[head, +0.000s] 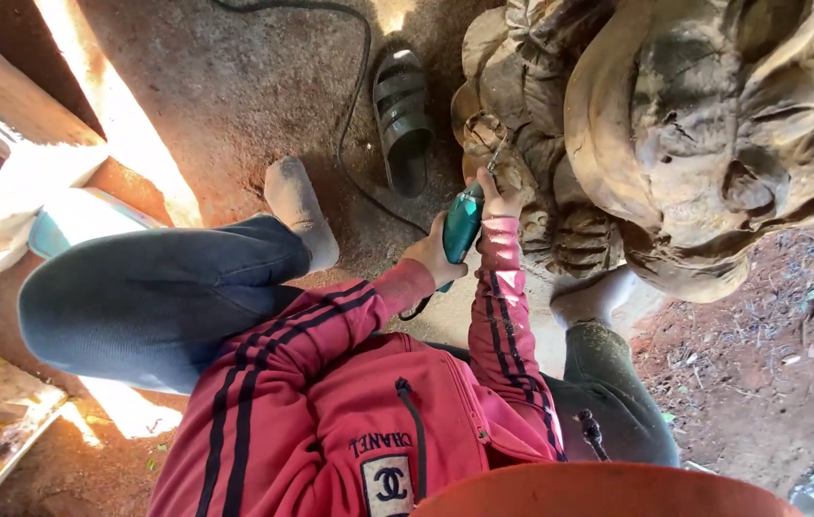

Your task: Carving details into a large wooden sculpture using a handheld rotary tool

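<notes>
Both my hands hold a teal hand-held power grinder (pixel 464 222). My left hand (pixel 434 255) grips its rear body. My right hand (pixel 500 194) is wrapped round its front end, which is pressed against the lower part of a large carved wooden sculpture (pixel 694 144). The tool's tip is hidden between my right hand and the carving. Red jacket sleeves with dark stripes cover both my arms. I am crouched, with dark trousers and dusty socked feet (pixel 298 207) on either side of the tool.
A black cord (pixel 357 91) runs from the grinder across the dirt floor. A black sandal (pixel 402 123) lies beside the sculpture. Wooden beams (pixel 14 110) and a light blue object (pixel 72 218) lie at the left. Red earth with twigs (pixel 771 364) is at the right.
</notes>
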